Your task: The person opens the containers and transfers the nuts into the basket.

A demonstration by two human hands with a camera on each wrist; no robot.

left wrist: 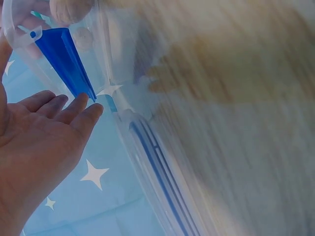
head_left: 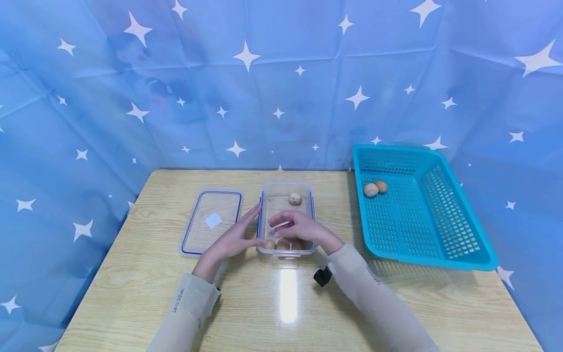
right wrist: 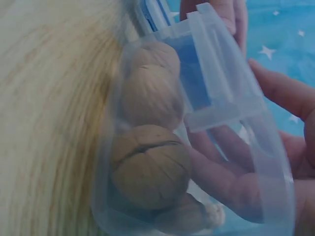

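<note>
A clear plastic food box [head_left: 286,253] with blue side clips stands at the middle of the table. Walnuts [head_left: 283,244] lie in a row along its near wall, and a single walnut [head_left: 295,199] sits at the back right inside. My left hand [head_left: 233,239] is spread against the box's left side, fingers straight near the blue clip [left wrist: 64,59]. Over the right wall reaches my right hand [head_left: 303,229], its fingers loosely bent inside the box. The right wrist view has those fingers close beside the cracked walnut [right wrist: 150,167], with nothing gripped; whether they touch it I cannot tell.
Left of the box lies its clear lid [head_left: 224,203] with a blue seal and a white square label [head_left: 213,220]. A turquoise perforated basket [head_left: 404,205] stands at the right, with two walnuts [head_left: 371,189] in it. A starry blue curtain [head_left: 281,88] hangs behind the table.
</note>
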